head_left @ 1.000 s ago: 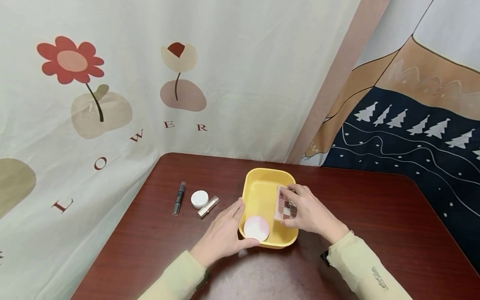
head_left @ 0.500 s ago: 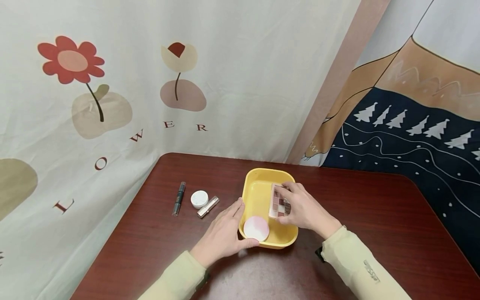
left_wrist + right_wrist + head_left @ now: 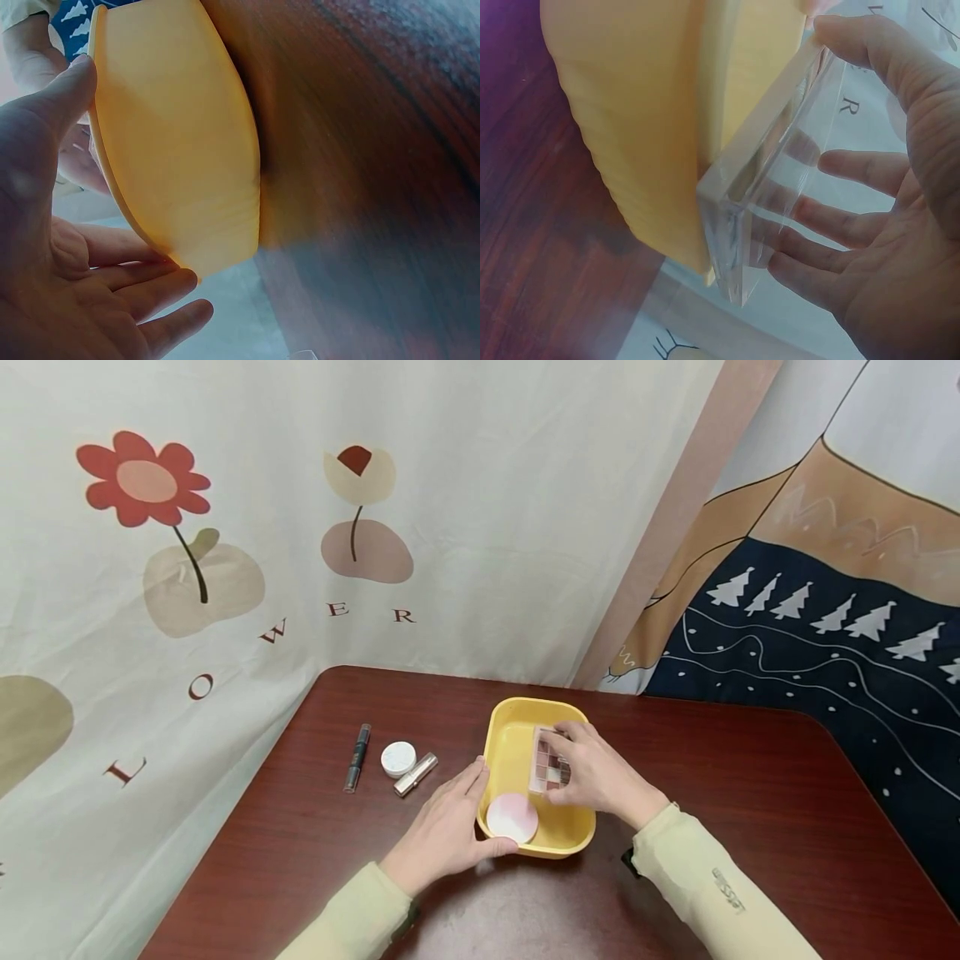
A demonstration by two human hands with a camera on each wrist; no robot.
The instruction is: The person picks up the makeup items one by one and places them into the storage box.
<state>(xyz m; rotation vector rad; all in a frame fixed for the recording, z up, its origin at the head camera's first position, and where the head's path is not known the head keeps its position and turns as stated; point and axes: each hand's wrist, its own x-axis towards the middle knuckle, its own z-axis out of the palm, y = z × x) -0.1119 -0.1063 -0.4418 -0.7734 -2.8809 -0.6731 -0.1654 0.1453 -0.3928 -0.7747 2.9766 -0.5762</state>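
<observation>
There are 2 hands (image 3: 441, 833) (image 3: 598, 775), 1 tray (image 3: 517, 739), 1 palette (image 3: 541, 770), 1 disc (image 3: 512, 818), 1 jar (image 3: 397, 758), 1 tube (image 3: 416, 775) and 1 pen (image 3: 357, 758).

From above, the head camera looks forward and down at the yellow rectangular plastic tray (image 3: 514, 750), whose outer wall both wrist cameras face closely from opposite sides.

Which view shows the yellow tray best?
The head view: it looks down into the yellow tray and takes in most of its rim, though the left hand and right hand hide parts. The left wrist shows one outer wall and rim edge; the right wrist, a cropped wall and some inside beyond the palette.
</observation>
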